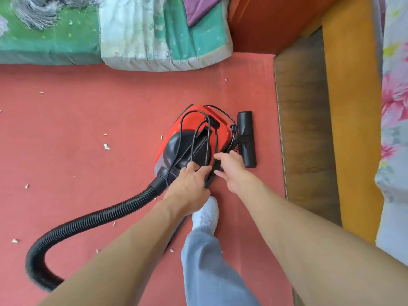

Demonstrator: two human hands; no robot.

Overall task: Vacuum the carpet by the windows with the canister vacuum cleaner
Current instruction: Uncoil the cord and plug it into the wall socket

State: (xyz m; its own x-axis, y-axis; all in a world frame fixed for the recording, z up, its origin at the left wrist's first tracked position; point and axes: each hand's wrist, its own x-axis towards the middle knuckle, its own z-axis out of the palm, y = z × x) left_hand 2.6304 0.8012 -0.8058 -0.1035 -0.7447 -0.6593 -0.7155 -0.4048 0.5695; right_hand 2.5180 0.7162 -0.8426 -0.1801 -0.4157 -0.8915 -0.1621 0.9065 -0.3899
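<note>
Vacuum [221, 134] stands on carpet [88, 120], nozzle [247, 138] just beside it. Cord [180, 133] lies looped over its top. Left hand [189, 184] grasps the loops. Right hand [231, 171] straddles the cord, thumb and fingers either side; grip cannot be told.

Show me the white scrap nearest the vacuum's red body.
The small white scrap just left of the red canister vacuum cleaner; all other scraps lie farther away.

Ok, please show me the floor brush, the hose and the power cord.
floor brush [246, 138]: head view, centre of its black head.
hose [92, 218]: head view, middle of the ribbed black tube.
power cord [180, 129]: head view, left side of its loop.
</note>
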